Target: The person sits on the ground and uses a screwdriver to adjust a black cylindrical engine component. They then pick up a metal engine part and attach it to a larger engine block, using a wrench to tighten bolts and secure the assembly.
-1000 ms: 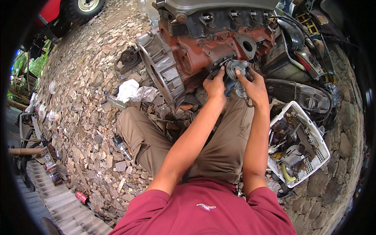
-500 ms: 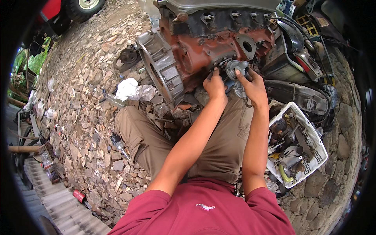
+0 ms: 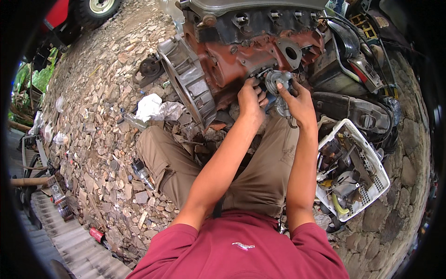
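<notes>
As right fingers (image 3: 280, 88) hold a metal part (image 3: 276, 77), left fingers (image 3: 251, 83) near engine (image 3: 241, 64)

A rust-red metal engine block (image 3: 232, 63) amid loose brown stone rubble (image 3: 104, 135) shows an outdoor mechanic's workshop.

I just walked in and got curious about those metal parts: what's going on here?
A person in a maroon shirt has both hands beside a red-brown engine block. The right hand holds a round grey metal part close to its lower side; whether they touch is unclear. The left hand is alongside, fingers curled, its grip hidden. A white basket of loose parts is at the right.
</notes>
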The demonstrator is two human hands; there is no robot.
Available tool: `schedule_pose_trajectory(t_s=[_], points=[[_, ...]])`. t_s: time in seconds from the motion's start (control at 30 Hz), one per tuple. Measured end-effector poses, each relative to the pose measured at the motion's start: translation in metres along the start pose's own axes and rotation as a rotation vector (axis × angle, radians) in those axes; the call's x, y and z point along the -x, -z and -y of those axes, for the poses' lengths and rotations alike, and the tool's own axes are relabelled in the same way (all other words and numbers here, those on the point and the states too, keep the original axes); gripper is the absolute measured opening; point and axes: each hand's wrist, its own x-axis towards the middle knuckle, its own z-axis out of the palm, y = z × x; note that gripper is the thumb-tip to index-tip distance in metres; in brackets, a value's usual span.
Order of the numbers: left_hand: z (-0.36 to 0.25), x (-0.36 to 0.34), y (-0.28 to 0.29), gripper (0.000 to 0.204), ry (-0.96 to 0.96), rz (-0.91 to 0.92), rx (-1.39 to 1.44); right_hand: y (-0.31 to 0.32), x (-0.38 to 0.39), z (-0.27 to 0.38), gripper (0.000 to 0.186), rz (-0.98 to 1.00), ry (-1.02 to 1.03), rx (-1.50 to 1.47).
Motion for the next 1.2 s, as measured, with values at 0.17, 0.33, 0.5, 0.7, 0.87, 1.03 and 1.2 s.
schedule_pose_trajectory(t_s=[0.17, 0.33, 0.5, 0.7, 0.87, 1.03, 1.2], points=[[-0.007, 0.016, 0.009, 0.041, 0.005, 0.132, 0.016, 0.001, -0.007, -0.02, 0.068, -0.046, 0.024, 0.066], [-0.013, 0.011, 0.002, 0.029, 0.016, 0.079, 0.032, 0.001, -0.002, -0.006, 0.074, 0.012, 0.018, -0.023], [-0.013, 0.005, -0.014, 0.022, 0.065, 0.124, 0.123, 0.002, -0.008, -0.014, 0.077, 0.022, -0.005, -0.02], [-0.025, 0.024, -0.013, 0.024, 0.094, 0.165, 0.074, 0.005, -0.009, -0.015, 0.08, 0.011, -0.02, -0.011], [-0.031, 0.025, -0.011, 0.039, 0.047, 0.114, -0.017, 0.002, 0.005, 0.007, 0.083, -0.044, -0.056, 0.056], [-0.018, 0.02, -0.006, 0.034, 0.019, 0.068, -0.058, 0.004, -0.004, -0.011, 0.082, -0.025, -0.041, 0.006], [-0.014, 0.007, 0.007, 0.027, 0.096, 0.151, 0.041, 0.006, -0.004, -0.002, 0.081, 0.084, -0.076, -0.091]])
